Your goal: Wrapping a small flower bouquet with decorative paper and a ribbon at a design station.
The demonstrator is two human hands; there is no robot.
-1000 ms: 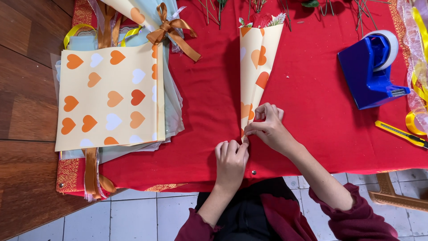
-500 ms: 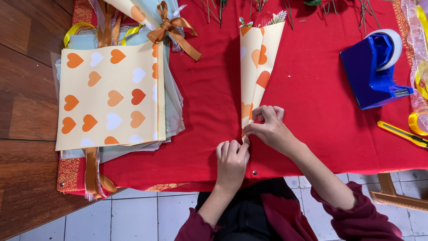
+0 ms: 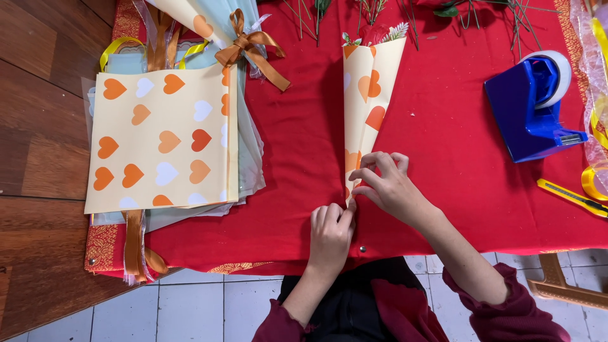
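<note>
Cone (image 3: 367,101) tip under right hand (image 3: 386,187)

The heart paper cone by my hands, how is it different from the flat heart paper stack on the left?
The cone is rolled narrow, greenery poking from its top, and both hands pinch its lower tip: left hand, right hand. The stack lies flat, wide and untouched. Both are cream paper with orange hearts.
</note>
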